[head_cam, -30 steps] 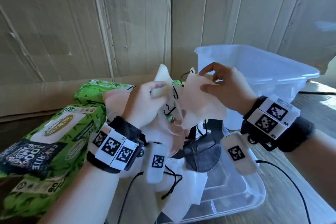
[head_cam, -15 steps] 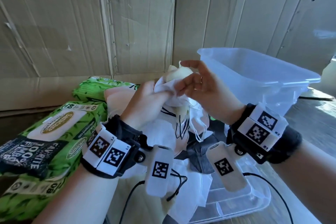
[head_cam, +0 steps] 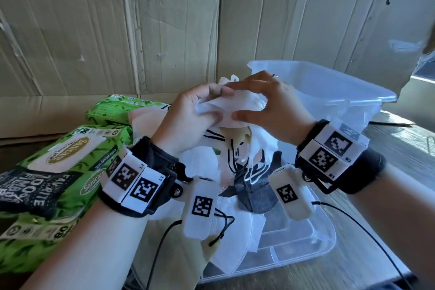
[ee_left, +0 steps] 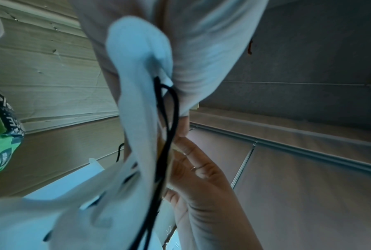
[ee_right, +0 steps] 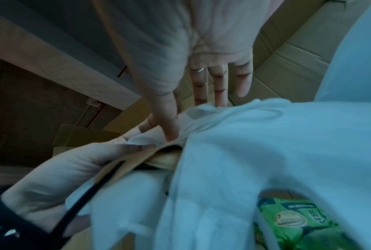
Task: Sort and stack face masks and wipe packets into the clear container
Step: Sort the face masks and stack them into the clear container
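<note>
- Two hands meet over one bundle of white face masks (head_cam: 237, 110), held in the air above the pile, in front of the clear container (head_cam: 329, 87).
- Left hand (head_cam: 188, 120): fingers curled round the left end of the bundle, thumb on top, gripping it. In the left wrist view the white mask cloth (ee_left: 137, 84) drapes close to the lens with black ear loops (ee_left: 169, 118) hanging down past it.
- Right hand (head_cam: 270, 110): thumb under the bundle, fingers arched over its top, pinching the right end. A ring (head_cam: 274, 76) shows on one finger. In the right wrist view the thumb (ee_right: 169, 121) presses into the white cloth while the other fingers (ee_right: 220, 84) stretch fairly straight beyond it.
- A cream-coloured mask (head_cam: 237, 134) hangs just beneath the bundle, with black loops trailing down.
- Below the hands: a loose pile of masks, mostly white (head_cam: 235, 238), with a dark grey one (head_cam: 254, 195) in the middle. The pile lies partly on a flat clear lid (head_cam: 306, 249).
- Clear container stands upright at the right rear, against the cardboard wall (head_cam: 164, 30). Whether anything lies inside cannot be told.
- Green wipe packets: a large one (head_cam: 58, 172) at left, stacked on another; one more (head_cam: 117, 110) farther back by the wall. None in the container, as far as visible.
- Both wrists carry black bands with square coded tags (head_cam: 131, 181); thin black cables (head_cam: 364, 231) run toward the person.
- Wooden tabletop (head_cam: 400, 148) at right, sunlit.
</note>
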